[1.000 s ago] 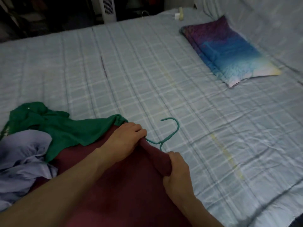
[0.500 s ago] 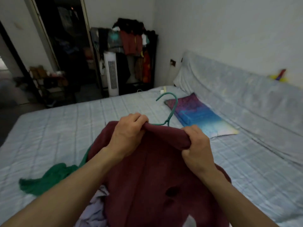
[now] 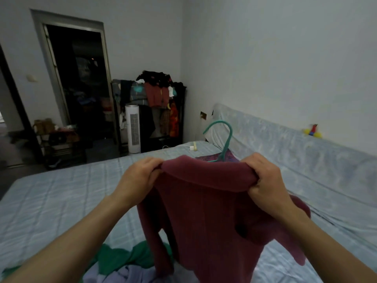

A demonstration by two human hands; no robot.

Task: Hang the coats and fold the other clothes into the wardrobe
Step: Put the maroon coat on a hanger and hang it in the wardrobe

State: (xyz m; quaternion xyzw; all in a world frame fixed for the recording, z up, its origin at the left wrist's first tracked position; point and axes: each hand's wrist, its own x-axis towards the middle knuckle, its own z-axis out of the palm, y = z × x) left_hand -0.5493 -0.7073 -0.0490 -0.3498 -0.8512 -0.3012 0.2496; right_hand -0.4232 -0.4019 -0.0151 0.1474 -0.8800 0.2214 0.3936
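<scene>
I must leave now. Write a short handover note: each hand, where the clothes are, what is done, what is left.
Left hand grips one shoulder of the dark red coat; right hand grips the other.
The coat is held up over the bed, with the hook of a green hanger showing above its collar.
A green garment and a pale purple garment lie unfolded on the bed.
Done: the coat seems to be on its hanger.
Left: hang it on the clothes rack in the corner; fold both garments.
</scene>
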